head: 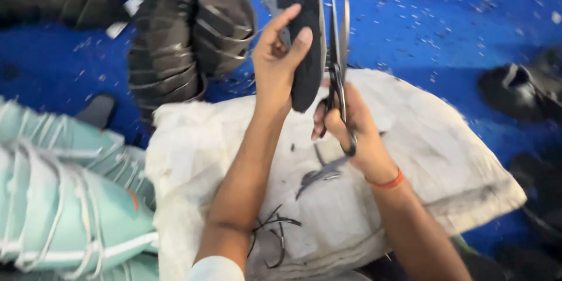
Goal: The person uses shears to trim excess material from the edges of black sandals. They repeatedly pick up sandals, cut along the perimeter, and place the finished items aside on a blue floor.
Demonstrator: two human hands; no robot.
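Left hand (275,61) grips a black shoe upper (304,35), long axis upright; right hand (351,126) clasps scissors (338,64), blades pointing up, over white sacking (421,140) on blue floor (445,23).

Black shoe upper (304,35), knit/mesh-look fabric, long narrow piece, held upright at top centre of frame; top end runs out of the pic, rounded lower end hangs just above the white sack area mid-frame. Pale edge strip shows along its right side. Left hand (275,64) grips it from the left, thumb across the front. Scissors (338,64), dark metal, blades pointing up, just right of the upper & touching its right edge; handles low, in right hand (351,129), centre frame. Slight blur.
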